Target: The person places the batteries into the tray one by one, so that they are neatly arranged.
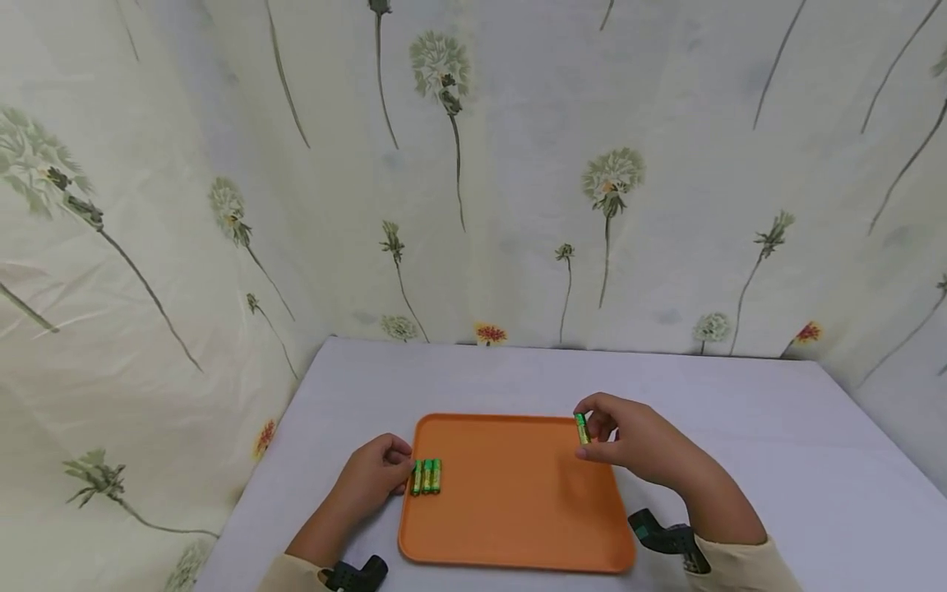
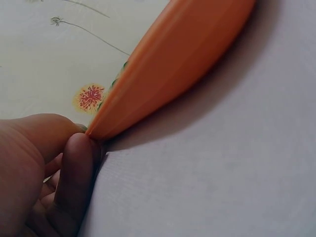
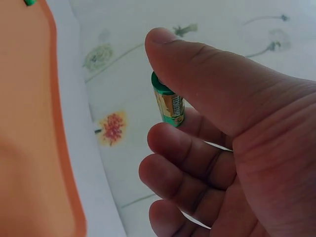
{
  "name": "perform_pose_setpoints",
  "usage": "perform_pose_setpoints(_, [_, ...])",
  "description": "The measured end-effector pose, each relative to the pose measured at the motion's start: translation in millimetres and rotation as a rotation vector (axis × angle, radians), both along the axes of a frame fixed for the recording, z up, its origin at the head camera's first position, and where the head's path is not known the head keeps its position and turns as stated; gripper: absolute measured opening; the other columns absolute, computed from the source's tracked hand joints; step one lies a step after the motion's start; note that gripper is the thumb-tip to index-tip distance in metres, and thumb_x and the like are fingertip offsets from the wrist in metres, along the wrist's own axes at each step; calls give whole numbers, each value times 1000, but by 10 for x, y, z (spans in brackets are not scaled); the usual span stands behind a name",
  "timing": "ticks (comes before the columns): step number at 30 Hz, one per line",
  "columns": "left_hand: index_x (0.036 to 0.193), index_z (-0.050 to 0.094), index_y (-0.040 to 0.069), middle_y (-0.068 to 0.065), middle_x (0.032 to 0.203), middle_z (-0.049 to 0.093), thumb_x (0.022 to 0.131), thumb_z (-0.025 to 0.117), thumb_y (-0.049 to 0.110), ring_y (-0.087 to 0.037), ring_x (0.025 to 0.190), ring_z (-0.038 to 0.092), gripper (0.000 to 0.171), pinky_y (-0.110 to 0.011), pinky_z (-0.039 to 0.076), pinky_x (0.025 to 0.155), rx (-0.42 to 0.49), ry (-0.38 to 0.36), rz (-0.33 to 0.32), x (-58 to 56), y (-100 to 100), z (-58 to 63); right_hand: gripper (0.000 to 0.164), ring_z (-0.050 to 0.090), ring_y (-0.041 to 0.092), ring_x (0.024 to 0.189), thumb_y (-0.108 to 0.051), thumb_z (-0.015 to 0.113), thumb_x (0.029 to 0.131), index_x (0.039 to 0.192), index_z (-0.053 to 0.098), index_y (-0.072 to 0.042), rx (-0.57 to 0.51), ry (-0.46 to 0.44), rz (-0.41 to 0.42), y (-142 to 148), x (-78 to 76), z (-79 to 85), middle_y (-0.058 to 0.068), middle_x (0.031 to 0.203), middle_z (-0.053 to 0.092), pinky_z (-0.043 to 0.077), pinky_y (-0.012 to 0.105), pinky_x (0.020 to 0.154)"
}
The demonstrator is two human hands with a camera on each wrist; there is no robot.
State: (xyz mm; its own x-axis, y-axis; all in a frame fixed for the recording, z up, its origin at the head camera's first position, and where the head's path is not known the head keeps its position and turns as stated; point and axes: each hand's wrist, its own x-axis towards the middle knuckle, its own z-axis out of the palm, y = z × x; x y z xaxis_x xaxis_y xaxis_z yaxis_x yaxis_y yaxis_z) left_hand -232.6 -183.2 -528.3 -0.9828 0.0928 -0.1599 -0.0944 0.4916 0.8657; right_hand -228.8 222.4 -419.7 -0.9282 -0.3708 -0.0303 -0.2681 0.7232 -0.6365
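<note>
Battery (image 1: 582, 429) in your right hand (image 1: 642, 437), held up by the far right corner of the orange tray (image 1: 518, 501).
You pinch it between thumb and finger, while your left hand (image 1: 373, 475) pinches the tray's left rim, just beside three green-and-gold batteries (image 1: 426, 477) set side by side inside that edge; the tray rests on a white-covered table (image 1: 740, 427).
</note>
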Motion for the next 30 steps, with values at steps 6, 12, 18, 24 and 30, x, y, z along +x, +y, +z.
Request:
perform_pose_setpoints(6, [113, 65, 8, -4, 95, 68, 98, 73, 20, -14, 76, 65, 21, -30, 60, 66, -1, 5, -7, -1, -7, 2, 52, 61, 17, 90, -44, 86, 85, 125, 64, -18, -32, 6, 48, -133, -45, -44, -5, 94, 63, 54, 29, 74])
perform_pose_setpoints(12, [113, 65, 7, -4, 95, 67, 98, 73, 18, -14, 76, 65, 20, -30, 60, 66, -2, 9, -9, 6, -5, 1, 51, 60, 18, 91, -44, 86, 86, 124, 64, -18, -66, -7, 74, -282, -100, -98, -4, 94, 63, 55, 29, 73])
perform_pose_setpoints(18, [112, 65, 6, -5, 94, 67, 97, 73, 17, -15, 76, 65, 20, -30, 61, 66, 13, 8, -22, 9, 14, -13, 50, 61, 19, 91, -43, 86, 86, 124, 63, -19, -84, -38, 94, -443, -133, -192, -5, 96, 64, 55, 29, 74])
perform_pose_setpoints(24, [111, 65, 7, -4, 94, 67, 97, 73, 17, -15, 76, 65, 19, -30, 61, 66, 4, 28, -13, -5, 2, -24, 52, 60, 18, 91, -43, 86, 87, 126, 63, -18, -109, -54, 125, -657, -182, -252, -4, 96, 64, 54, 31, 73])
perform_pose_setpoints(30, [112, 65, 7, -5, 93, 68, 97, 73, 17, -15, 75, 66, 19, -30, 61, 67, 12, 15, -14, 2, -20, -17, 55, 59, 18, 91, -45, 86, 86, 127, 64, -15, -95, -58, 133, -810, -205, -291, -5, 96, 63, 52, 31, 72])
